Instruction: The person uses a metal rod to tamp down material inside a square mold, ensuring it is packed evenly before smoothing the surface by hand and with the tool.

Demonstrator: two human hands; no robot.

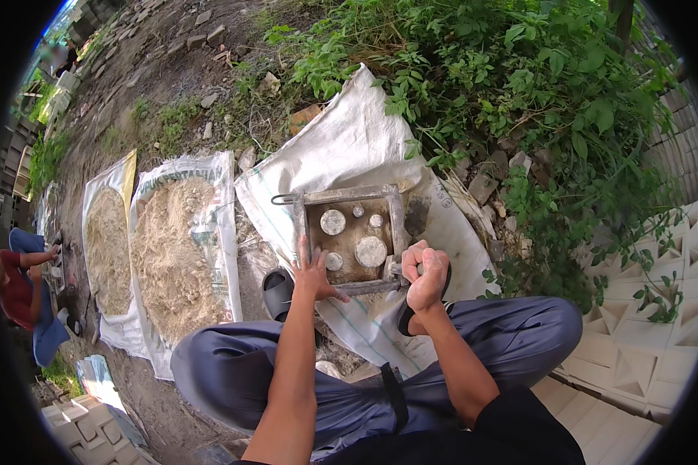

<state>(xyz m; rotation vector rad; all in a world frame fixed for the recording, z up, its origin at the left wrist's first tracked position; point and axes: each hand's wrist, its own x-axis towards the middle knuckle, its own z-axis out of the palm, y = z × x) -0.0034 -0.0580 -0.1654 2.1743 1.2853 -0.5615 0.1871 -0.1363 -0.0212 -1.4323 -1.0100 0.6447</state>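
A square metal mould frame (351,194) lies on a white woven sack (349,132) on the ground before me. Inside it stand several round grey plugs (371,251) on a dusty base. My left hand (316,275) rests with fingers spread on the frame's near left corner. My right hand (426,275) is clenched around a metal handle at the frame's near right corner. I squat with my knees in grey trousers (233,364) either side, black sandals (278,293) on my feet.
Two open sacks hold heaps of sand (171,256) to the left. Green bushes (520,85) and rubble stand behind the mould. Pale patterned concrete blocks (644,325) are stacked at the right. A person in red (19,291) crouches at the far left.
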